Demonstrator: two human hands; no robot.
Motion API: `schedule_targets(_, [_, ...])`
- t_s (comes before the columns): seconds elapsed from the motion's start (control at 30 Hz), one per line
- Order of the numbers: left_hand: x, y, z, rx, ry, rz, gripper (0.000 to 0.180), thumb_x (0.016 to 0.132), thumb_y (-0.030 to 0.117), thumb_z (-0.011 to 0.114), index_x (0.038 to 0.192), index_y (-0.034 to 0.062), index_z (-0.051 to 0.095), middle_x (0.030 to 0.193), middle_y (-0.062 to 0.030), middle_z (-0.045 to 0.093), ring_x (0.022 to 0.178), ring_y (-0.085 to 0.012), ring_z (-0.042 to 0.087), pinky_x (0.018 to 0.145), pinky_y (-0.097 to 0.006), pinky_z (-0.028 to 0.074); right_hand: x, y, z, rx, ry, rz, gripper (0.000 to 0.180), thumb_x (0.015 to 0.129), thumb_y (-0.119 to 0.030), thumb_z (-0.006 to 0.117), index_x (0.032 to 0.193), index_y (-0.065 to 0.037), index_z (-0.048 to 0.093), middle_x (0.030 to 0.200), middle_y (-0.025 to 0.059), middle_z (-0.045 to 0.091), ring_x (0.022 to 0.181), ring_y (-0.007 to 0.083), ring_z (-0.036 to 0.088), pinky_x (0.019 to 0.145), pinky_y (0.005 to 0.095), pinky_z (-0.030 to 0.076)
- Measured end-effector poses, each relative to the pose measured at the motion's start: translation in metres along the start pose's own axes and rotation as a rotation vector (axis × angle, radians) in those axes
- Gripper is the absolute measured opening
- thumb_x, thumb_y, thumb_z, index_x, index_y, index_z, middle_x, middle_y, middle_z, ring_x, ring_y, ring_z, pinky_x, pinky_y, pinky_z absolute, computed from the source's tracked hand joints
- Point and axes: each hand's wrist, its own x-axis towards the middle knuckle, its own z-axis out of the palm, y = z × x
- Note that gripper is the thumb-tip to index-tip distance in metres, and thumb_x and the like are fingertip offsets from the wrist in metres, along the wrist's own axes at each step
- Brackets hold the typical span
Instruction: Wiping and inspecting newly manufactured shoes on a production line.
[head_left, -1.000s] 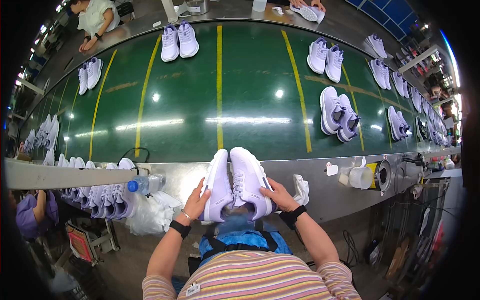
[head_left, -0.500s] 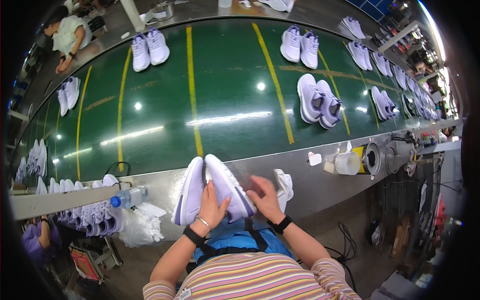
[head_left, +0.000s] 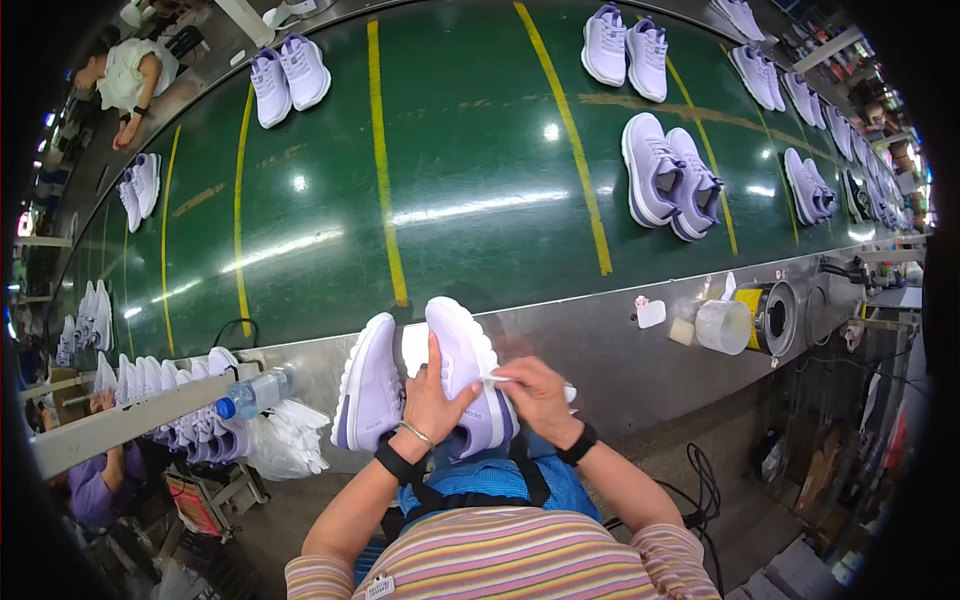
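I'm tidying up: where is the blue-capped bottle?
In the head view, the blue-capped bottle lies left of the left hand, beside the crumpled plastic bag and near the pale rail.

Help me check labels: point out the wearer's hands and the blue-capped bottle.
Left hand (head_left: 431, 407), head view: back of hand.
Right hand (head_left: 541, 400), head view: back of hand.
Blue-capped bottle (head_left: 264, 391), head view: clear side.
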Motion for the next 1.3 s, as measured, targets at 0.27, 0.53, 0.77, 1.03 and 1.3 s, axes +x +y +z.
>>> schedule_targets(0.27, [0.003,0.016,-0.002,0.073,-0.053,-0.059,0.099,0.071,0.035,0.067,0.139,0.0004,0.004,0.093,-0.0306,0.049,0.079,-0.041,0.047,0.075,-0.044,0.037,0.092,0.007,0.025,-0.189,0.068,-0.074,0.004,0.072,-0.001,0.062,0.076,-0.001,0.061,0.072,0.0096,0.049,0.065,0.0225,0.051,0.058,0.0314,0.041])
schedule_targets(0.53, [-0.001,0.003,0.0,0.047,-0.015,-0.029,0.097,0.072,0.034,0.067,0.139,0.0023,0.004,0.09,-0.029,0.047,0.078,-0.0412,0.046,0.075,-0.044,0.037,0.066,0.0,0.019,-0.078,-0.048,0.096,0.009,0.073,-0.008,0.064,0.072,-0.001,0.059,0.073,0.0101,0.047,0.071,0.0259,0.049,0.062,0.0337,0.039])
schedule_targets(0.77, [0.0,0.004,-0.002,-0.066,-0.036,-0.062,0.085,0.082,0.034,0.055,0.14,0.0055,0.001,0.092,-0.0294,0.045,0.076,-0.0425,0.051,0.069,-0.045,0.044,0.089,0.005,0.033,-0.247,0.025,-0.129,0.008,0.069,-0.002,0.066,0.076,-0.003,0.064,0.072,0.0058,0.047,0.071,0.0192,0.047,0.058,0.028,0.039])
schedule_targets(1.03, [0.001,-0.005,0.0,-0.089,-0.015,-0.102,0.069,0.089,0.03,0.043,0.14,0.0085,0.002,0.095,-0.0303,0.046,0.081,-0.0436,0.052,0.075,-0.045,0.043,0.005,0.011,0.019,-0.265,-0.029,-0.094,0.01,0.068,-0.002,0.064,0.076,-0.008,0.066,0.07,0.0057,0.044,0.068,0.021,0.044,0.06,0.0307,0.036])
schedule_targets(1.3, [0.0,-0.017,0.009,-0.189,-0.018,-0.072,0.069,0.088,0.033,0.044,0.141,0.0119,0.005,0.093,-0.0295,0.048,0.084,-0.042,0.051,0.077,-0.043,0.042,-0.058,-0.003,0.006,-0.381,-0.202,-0.074,0.011,0.068,0.0,0.062,0.075,-0.009,0.065,0.07,0.0063,0.047,0.07,0.023,0.046,0.068,0.0326,0.037])
